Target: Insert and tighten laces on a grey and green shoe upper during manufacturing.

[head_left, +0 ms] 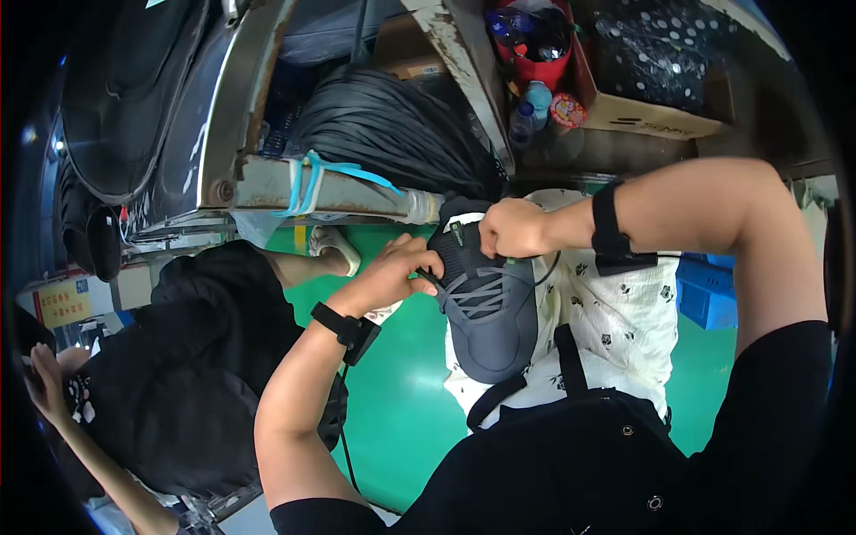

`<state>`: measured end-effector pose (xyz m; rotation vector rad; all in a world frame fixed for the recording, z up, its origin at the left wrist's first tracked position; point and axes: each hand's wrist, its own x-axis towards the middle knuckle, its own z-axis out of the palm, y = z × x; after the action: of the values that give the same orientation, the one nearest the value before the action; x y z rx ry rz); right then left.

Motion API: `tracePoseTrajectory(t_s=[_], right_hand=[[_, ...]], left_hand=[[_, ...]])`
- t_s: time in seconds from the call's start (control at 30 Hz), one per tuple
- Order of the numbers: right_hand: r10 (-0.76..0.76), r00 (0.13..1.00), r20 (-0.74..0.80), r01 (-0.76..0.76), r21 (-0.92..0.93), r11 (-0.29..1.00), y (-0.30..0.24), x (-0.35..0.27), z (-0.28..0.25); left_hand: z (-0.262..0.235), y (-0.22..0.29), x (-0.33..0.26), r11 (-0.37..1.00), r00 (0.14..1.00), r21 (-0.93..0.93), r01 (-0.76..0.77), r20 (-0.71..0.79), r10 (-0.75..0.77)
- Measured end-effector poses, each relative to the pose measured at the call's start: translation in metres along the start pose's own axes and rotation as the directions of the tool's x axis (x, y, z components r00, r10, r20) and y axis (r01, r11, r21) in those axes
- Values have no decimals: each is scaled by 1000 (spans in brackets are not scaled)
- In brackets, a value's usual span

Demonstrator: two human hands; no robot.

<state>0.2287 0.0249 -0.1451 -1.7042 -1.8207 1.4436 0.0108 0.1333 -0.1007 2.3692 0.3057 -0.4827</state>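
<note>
A dark grey sneaker rests on my lap, its toe toward me and its opening away from me. Lighter grey shoelaces criss-cross over its tongue, which carries a small green label. At the left edge of the lacing, my left hand pinches a dark lace end between thumb and fingers. My right hand is curled closed over the right side of the shoe's opening. From beneath it a dark lace loops down to the shoe's side; the fingertips themselves are hidden.
Beyond the shoe, a worn metal bench frame is tied with blue cord. A bundle of dark laces lies behind it. Farther right are a red bin and a cardboard box. Another person in black sits at left. A blue crate stands at right.
</note>
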Motion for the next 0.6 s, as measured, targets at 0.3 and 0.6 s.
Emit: tracePoseTrajectory(t_s=[0.3, 0.6], right_hand=[[-298, 832, -468, 531, 517, 671, -34, -28, 31], [-341, 739, -582, 216, -275, 937, -43, 17, 86]], left_hand=[[13, 11, -12, 997, 966, 81, -14, -255, 35], [59, -3, -29, 993, 769, 103, 62, -639, 18]])
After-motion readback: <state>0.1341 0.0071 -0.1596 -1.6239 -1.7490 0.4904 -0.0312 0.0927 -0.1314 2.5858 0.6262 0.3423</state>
